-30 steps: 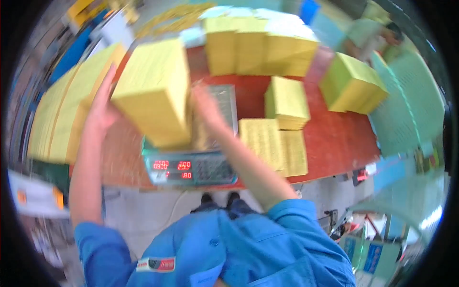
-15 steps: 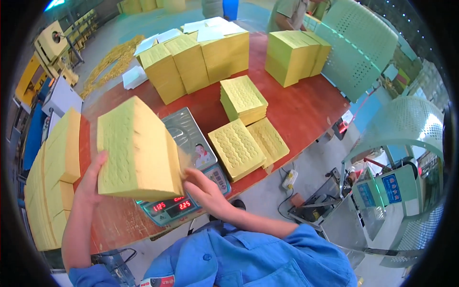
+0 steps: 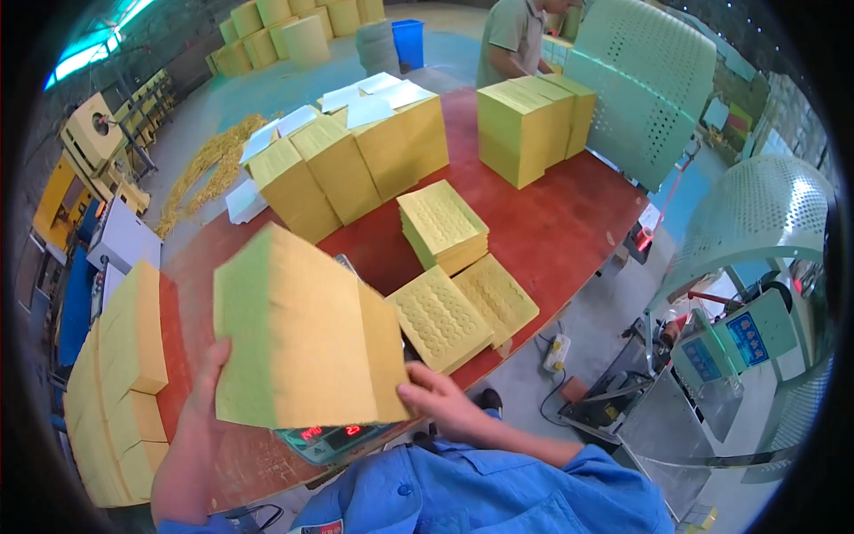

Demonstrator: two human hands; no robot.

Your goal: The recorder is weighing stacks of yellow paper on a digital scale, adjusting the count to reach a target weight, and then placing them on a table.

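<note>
A thick stack of yellow paper (image 3: 311, 338) is held in the air between my two hands. My left hand (image 3: 210, 383) is closed on its left side, with some fingers hidden behind the paper. At the lower right corner, my right hand (image 3: 442, 402) grips the stack's edge with bent fingers. Beneath the stack is a digital scale (image 3: 325, 451) with red lit digits; the paper covers most of it. To the right lie smaller embossed yellow paper stacks (image 3: 442, 319), one of them a taller pile (image 3: 443, 222).
Tall yellow paper blocks (image 3: 382, 147) with white sheets on top stand at the table's (image 3: 560, 227) far side. More blocks (image 3: 525, 129) stand far right, near a person (image 3: 511, 44). Yellow stacks (image 3: 124, 392) line the left edge. Perforated metal guards (image 3: 640, 84) and machinery (image 3: 712, 347) are to the right.
The held stack has moved right and turned, so more of its smooth cut side shows and its embossed face less. My right hand has closed on its lower right corner. The view has shifted.
</note>
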